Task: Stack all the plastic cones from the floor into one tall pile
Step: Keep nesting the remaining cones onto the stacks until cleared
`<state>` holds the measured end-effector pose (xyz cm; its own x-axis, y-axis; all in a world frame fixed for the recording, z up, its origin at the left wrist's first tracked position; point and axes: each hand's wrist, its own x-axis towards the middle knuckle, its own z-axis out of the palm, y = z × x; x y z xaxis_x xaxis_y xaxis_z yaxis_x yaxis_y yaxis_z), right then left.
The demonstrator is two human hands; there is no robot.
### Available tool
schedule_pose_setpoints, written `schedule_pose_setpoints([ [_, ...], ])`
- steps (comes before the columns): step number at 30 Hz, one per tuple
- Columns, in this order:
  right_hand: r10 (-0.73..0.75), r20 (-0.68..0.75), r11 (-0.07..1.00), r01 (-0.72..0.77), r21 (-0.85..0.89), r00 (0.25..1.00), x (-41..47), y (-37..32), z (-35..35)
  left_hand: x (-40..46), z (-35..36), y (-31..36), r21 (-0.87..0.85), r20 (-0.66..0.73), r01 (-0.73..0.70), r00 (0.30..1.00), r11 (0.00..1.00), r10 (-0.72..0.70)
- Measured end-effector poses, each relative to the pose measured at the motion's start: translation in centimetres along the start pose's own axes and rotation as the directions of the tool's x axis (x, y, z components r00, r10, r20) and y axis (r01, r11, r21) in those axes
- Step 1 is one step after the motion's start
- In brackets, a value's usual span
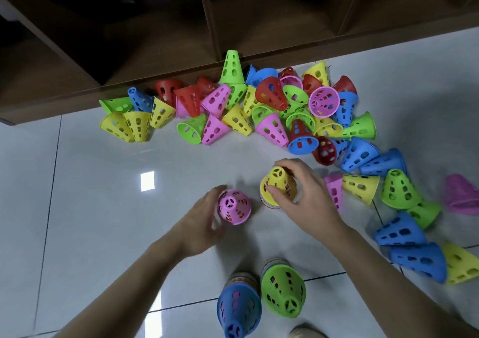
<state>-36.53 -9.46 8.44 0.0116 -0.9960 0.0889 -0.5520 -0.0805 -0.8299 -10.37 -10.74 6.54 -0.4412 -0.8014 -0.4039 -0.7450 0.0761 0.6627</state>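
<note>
Your right hand point(303, 197) grips the yellow-topped stack point(277, 187); your left hand point(199, 223), fingers curled, holds the pink cone point(233, 206). Loose cones point(272, 104) lie beyond.

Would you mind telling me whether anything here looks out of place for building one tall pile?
Yes: there are several stacks, not one. The right hand grips a yellow-topped stack, the left hand holds a pink-topped stack, and blue-topped and green-topped stacks stand nearer. Many loose cones lie tipped by the shelf.
</note>
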Motion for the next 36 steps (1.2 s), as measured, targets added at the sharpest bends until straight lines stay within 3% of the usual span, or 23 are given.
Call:
schedule_pose_setpoints([
  [2, -0.028, 0.037, 0.999, 0.029, -0.044, 0.999, -0.2, 0.9, 0.2, 0.8, -1.6, -0.6, 0.075, -0.023, 0.041, 0.999, 0.996, -0.040],
  [6, -0.010, 0.069, 1.000, 0.010, -0.004, 0.998, -0.3, 1.9, 0.3, 4.7, -4.7, 0.0, 0.106, -0.305, 0.065, 0.952, 0.992, -0.030],
  [9, -0.020, 0.101, 0.999, 0.017, 0.037, 0.995, -0.1, 2.2, 0.3, 8.7, -6.3, 0.9, 0.155, -0.428, 0.053, 0.903, 0.987, 0.018],
  [14, -0.028, 0.118, 0.998, 0.021, 0.065, 0.993, 0.0, 2.5, 0.3, 13.6, -6.0, 2.6, 0.184, -0.398, 0.125, 0.916, 0.975, -0.043],
  [18, -0.037, 0.101, 0.997, 0.031, 0.067, 0.994, -0.1, 2.6, 0.4, 14.8, -4.8, 2.9, 0.304, -0.459, 0.220, 0.887, 0.927, -0.060],
  [23, -0.037, 0.087, 0.996, 0.030, 0.080, 0.996, -0.2, 2.5, 0.6, 15.7, -4.8, 2.6, 0.323, -0.459, 0.291, 0.880, 0.900, -0.120],
  [27, -0.037, 0.090, 0.995, 0.029, 0.091, 0.995, -0.2, 2.6, 0.5, 15.5, -3.8, 2.3, 0.384, -0.335, 0.250, 0.935, 0.889, -0.119],
  [31, -0.031, 0.092, 0.995, 0.022, 0.100, 0.995, -0.2, 2.6, 0.5, 13.7, -3.0, 2.3, 0.254, -0.306, 0.224, 0.942, 0.941, -0.142],
  [36, -0.015, 0.067, 0.994, 0.008, 0.107, 0.998, -0.4, 2.8, 0.6, 9.2, -3.4, 0.5, -0.089, -0.295, 0.347, 0.886, 0.934, -0.357],
])
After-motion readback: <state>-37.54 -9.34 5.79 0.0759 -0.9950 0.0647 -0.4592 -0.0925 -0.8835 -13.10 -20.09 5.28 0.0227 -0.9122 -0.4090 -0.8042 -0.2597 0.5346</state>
